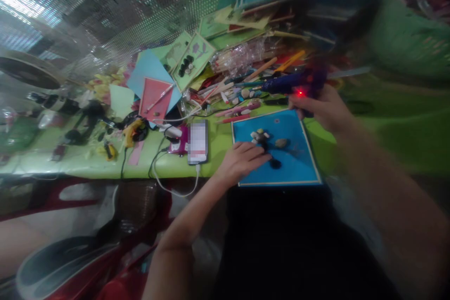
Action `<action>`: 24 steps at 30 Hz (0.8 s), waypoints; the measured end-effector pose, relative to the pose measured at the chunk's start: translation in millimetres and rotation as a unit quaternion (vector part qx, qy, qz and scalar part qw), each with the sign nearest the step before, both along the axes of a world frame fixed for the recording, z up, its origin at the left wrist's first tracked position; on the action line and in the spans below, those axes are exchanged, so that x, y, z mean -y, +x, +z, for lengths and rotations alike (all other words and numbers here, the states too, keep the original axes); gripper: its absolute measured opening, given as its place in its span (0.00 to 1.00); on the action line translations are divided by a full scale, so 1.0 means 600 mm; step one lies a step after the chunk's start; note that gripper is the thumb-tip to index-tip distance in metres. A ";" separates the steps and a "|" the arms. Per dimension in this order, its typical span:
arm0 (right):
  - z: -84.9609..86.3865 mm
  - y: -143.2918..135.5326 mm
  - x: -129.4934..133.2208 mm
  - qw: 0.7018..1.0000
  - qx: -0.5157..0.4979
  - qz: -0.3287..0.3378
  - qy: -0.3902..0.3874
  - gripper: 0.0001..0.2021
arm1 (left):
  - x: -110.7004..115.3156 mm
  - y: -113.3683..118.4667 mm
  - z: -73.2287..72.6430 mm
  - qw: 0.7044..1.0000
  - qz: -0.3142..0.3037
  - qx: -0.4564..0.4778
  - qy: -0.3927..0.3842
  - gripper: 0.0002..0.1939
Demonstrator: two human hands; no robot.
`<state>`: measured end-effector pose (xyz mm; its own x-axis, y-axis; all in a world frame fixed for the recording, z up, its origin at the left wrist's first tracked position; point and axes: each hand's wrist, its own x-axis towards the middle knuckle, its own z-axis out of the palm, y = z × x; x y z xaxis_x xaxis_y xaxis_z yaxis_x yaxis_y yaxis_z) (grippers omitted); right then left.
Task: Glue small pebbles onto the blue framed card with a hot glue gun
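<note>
A blue board with a pale frame (298,168) lies at the front edge of the green table. On it sit a cluster of white and dark stones (260,136), a grey stone (281,143) and a black stone (275,163). My left hand (244,161) rests over the board's left part, its fingertips by the dark stones; whatever may be under them is hidden. Above the board's top right corner, my right hand (316,105) is closed around a dark blue glue gun (291,83) with a red light, its nozzle pointing left.
Left of the board lie a phone (198,142) with a white cable and a yellow glue gun (132,132). Pens, sticks and framed cards (193,61) crowd the back of the table (218,129). A green basket (411,33) stands back right.
</note>
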<state>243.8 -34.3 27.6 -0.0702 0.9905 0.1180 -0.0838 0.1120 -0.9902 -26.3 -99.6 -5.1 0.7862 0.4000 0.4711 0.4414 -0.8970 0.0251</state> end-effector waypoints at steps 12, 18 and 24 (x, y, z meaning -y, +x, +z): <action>-0.002 0.001 0.001 1.000 0.018 0.002 -0.001 0.15 | 0.004 0.001 0.003 1.000 0.013 0.001 -0.022 0.14; 0.000 0.000 0.002 1.000 0.027 -0.001 0.002 0.17 | 0.007 -0.001 0.000 0.999 0.020 -0.023 -0.023 0.14; 0.006 -0.003 0.004 1.000 0.026 0.000 -0.006 0.17 | 0.009 0.002 0.003 0.998 0.030 -0.044 -0.034 0.14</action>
<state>242.3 -36.6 31.2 -0.0761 0.9918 0.1024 -0.0327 0.1002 -0.9944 -25.0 -104.8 -3.2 0.7967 0.4773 0.3707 0.4982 -0.8659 0.0443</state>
